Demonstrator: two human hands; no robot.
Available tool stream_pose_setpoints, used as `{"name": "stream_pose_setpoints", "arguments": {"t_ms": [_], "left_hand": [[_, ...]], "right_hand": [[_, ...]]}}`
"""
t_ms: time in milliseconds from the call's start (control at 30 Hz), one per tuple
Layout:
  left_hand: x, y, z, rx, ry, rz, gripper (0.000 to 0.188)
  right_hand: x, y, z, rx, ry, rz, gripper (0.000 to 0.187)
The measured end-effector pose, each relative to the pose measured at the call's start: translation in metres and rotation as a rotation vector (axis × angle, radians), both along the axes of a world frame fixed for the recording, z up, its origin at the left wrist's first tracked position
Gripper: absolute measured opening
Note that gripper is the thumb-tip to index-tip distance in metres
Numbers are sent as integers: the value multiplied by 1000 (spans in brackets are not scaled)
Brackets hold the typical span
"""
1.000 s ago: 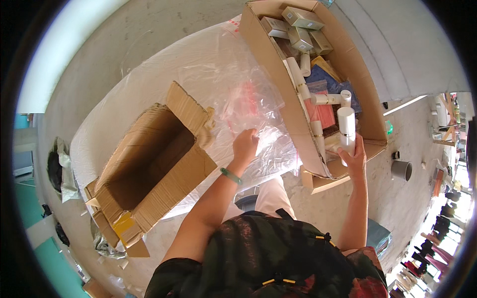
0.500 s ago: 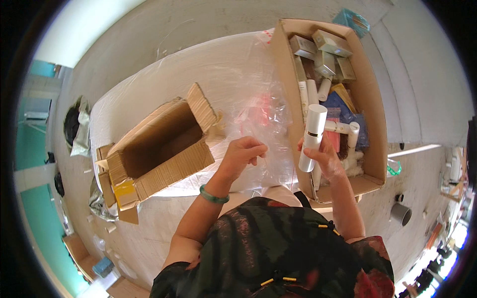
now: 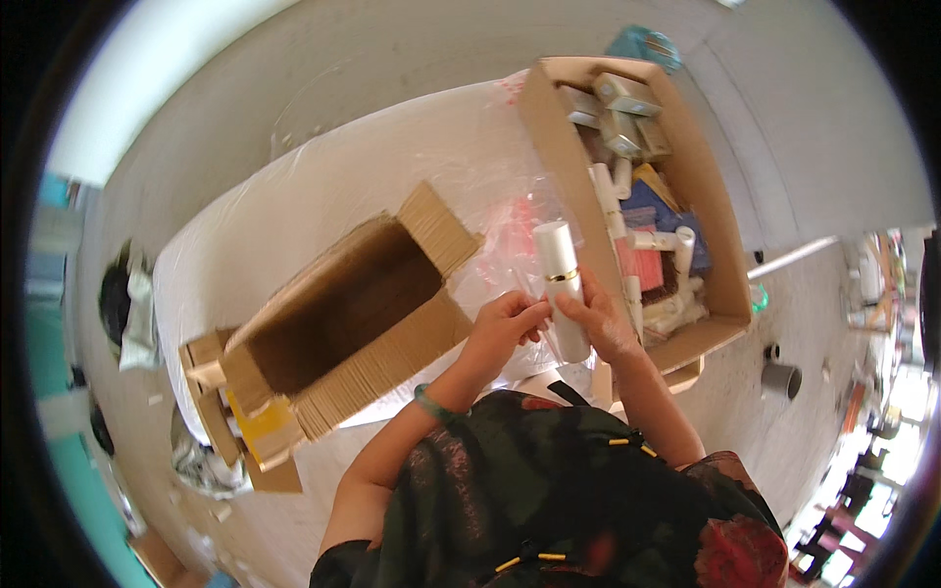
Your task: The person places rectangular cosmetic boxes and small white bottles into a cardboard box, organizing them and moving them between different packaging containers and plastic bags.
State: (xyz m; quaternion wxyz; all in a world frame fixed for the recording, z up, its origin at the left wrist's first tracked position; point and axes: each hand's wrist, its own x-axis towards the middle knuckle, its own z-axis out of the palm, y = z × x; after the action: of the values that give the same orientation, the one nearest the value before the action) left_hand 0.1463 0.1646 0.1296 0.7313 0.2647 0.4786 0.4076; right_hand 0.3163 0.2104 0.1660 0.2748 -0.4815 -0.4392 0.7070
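just past the patterned shirt, the left hand curls, its hold unclear, beside a white bottle the right hand wraps. the bottle seems stiff, light, slick: best held round its body. farther, a carton holds similar bottles.

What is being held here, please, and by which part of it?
The right grip holds a white bottle by its body, below the gold band; whether the left grip holds anything cannot be told.
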Motion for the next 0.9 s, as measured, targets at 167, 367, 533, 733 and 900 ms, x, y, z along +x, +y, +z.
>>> {"name": "stream_pose_setpoints", "arguments": {"t_ms": [167, 367, 533, 733, 900], "left_hand": [[-1, -2, 0, -26, -101, -21, 15], [15, 11, -2, -88, -89, 59, 14], [42, 14, -8, -3, 73, 117, 17], [82, 9, 7, -42, -55, 259, 17], [76, -4, 8, -32, -136, 301, 13]], "right_hand": [[3, -22, -7, 57, 39, -130, 58], [42, -10, -17, 97, 36, -55, 64], [62, 8, -3, 185, -49, 29, 52], [72, 14, -18, 384, -26, 133, 57], [85, 19, -21, 129, 135, 135, 53]]}}
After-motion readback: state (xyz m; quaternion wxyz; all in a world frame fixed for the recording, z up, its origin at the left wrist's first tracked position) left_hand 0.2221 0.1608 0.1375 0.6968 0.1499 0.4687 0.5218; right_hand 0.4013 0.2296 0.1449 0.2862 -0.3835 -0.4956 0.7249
